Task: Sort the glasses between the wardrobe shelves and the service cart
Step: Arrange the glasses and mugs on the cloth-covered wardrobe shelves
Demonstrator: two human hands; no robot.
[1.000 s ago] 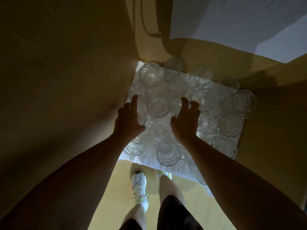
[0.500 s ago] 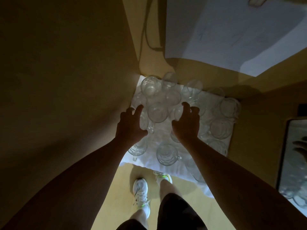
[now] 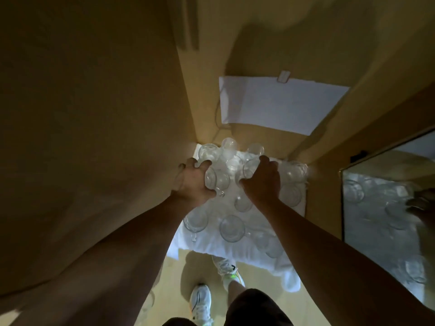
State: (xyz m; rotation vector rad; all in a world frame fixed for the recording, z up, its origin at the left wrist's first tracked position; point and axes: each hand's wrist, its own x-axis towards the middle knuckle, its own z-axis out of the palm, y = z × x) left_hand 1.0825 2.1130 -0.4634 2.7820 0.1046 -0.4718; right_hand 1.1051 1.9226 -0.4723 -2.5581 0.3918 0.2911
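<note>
Crowded glasses (image 3: 231, 228) fill the cloth (image 3: 211, 247), hemmed by the side panel (image 3: 94, 137).

The scene is lying mostly in dim, yellowish gloom, with the broad tan wardrobe panel (image 3: 82, 137) sitting in deep shade. The strongest light is falling on the white cloth lining the shelf (image 3: 235, 247), which is glowing bluish-white, and on the clear glass mugs (image 3: 231, 228), whose rims are catching pale glints. The white paper sheet (image 3: 270, 104) on the back wall is reflecting a cooler light, and soft shadows are spreading above it. Both bare forearms are showing as dark silhouettes. The left hand (image 3: 193, 182) is smearing with motion blur, and wide-angle distortion is bending straight edges near the borders.
</note>
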